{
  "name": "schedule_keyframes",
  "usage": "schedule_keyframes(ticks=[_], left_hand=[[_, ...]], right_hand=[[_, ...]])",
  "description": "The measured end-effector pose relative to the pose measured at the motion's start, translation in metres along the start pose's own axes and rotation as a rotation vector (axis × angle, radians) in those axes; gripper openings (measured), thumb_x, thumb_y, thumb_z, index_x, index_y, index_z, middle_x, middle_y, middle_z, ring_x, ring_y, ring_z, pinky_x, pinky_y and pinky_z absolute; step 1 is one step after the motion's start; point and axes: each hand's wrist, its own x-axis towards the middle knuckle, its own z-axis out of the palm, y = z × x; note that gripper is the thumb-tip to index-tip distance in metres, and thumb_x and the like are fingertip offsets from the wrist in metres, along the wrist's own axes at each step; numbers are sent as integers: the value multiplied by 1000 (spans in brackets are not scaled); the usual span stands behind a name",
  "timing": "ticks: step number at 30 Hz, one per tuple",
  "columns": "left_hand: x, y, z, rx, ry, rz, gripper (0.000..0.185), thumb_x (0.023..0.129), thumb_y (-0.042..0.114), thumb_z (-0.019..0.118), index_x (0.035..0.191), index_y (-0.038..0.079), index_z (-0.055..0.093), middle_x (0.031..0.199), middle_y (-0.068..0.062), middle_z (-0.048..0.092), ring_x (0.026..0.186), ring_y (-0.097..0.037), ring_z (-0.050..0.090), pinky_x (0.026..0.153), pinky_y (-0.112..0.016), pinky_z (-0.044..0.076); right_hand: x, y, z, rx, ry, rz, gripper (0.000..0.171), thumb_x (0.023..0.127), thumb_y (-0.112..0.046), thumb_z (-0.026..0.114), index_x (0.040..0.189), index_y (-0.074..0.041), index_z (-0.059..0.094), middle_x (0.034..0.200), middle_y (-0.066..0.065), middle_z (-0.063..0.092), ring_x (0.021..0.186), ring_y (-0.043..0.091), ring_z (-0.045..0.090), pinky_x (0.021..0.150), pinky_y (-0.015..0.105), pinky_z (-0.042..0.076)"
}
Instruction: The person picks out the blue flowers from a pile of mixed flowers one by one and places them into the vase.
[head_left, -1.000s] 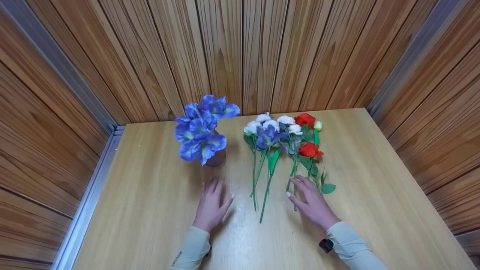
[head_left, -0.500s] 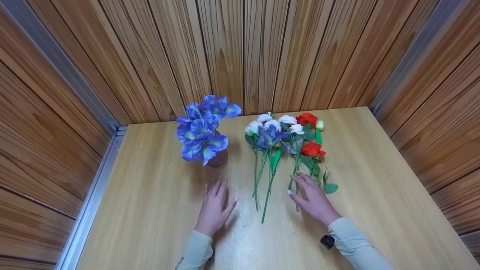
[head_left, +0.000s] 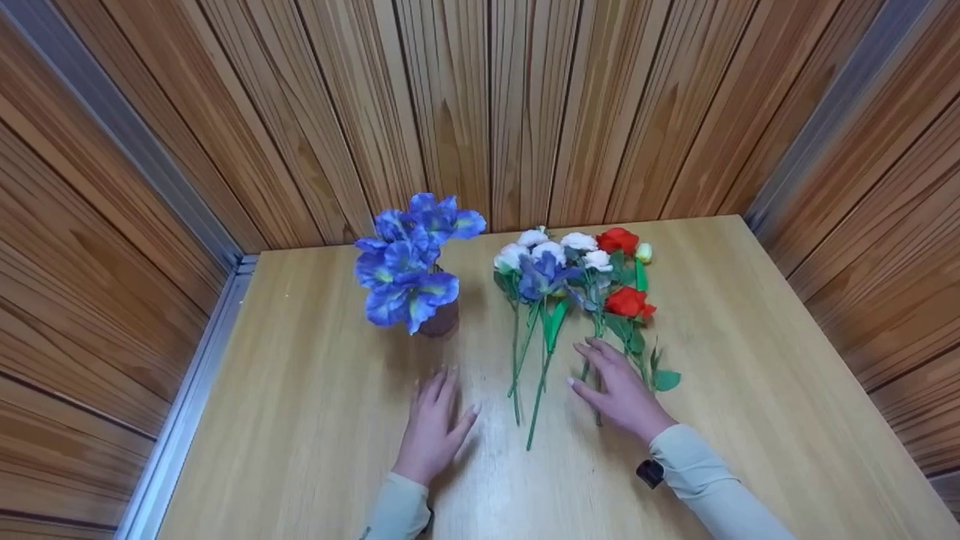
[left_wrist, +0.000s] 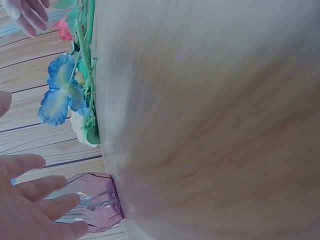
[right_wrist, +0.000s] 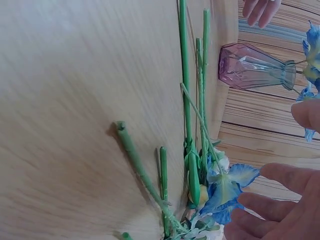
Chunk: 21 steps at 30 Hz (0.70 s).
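Observation:
A purple glass vase [head_left: 441, 323] stands at the back of the wooden table [head_left: 315, 420] and holds blue flowers [head_left: 409, 274]. To its right several loose flowers lie flat: white ones [head_left: 534, 244], a blue one [head_left: 541, 274] and red ones [head_left: 626, 301], with their green stems [head_left: 538, 390] pointing toward me. My left hand [head_left: 442, 409] lies flat with straight fingers just in front of the vase and holds nothing. My right hand [head_left: 606, 381], fingers straight, is spread over the stems of the red flowers. In the right wrist view its fingers [right_wrist: 280, 210] hover by the blue flower [right_wrist: 225, 192].
Wood-panelled walls [head_left: 480, 112] close in the table on three sides, and a metal rail [head_left: 187, 397] runs along the left edge. Bare tabletop lies left of the vase and right of the flowers. The vase [left_wrist: 95, 200] appears again in the left wrist view.
My right hand has slid a little forward along the stems toward the blooms. The left hand has hardly moved.

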Motion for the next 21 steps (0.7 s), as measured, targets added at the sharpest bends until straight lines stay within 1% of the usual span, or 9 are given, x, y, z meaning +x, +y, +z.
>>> schedule_keyframes(ticks=[4,9,16,21], left_hand=[[-1,1,1,-15,-15,12,68,93,42,59,147,9,36,151,-15,33,139,-34,25,112,-55,15],[-3,1,1,-20,-2,21,67,93,43,59,147,9,36,151,-14,33,140,-34,25,112,-56,15],[-5,1,1,-22,17,22,67,93,42,59,147,8,37,150,-15,33,139,-35,25,112,-56,16],[-7,1,2,-7,-9,12,69,93,44,59,147,8,36,150,-16,33,139,-34,25,111,-57,15]], right_hand=[[5,2,0,11,-10,32,70,89,-53,60,145,-15,42,152,14,29,138,36,27,107,58,26],[14,7,0,25,-23,63,68,90,-49,60,146,-15,41,152,15,28,138,37,26,107,58,25],[26,12,0,52,-29,53,70,91,-48,60,146,-11,39,151,18,29,137,40,27,107,58,26],[34,13,1,39,-5,41,66,92,-40,62,144,-8,41,149,20,31,135,39,30,106,57,28]])
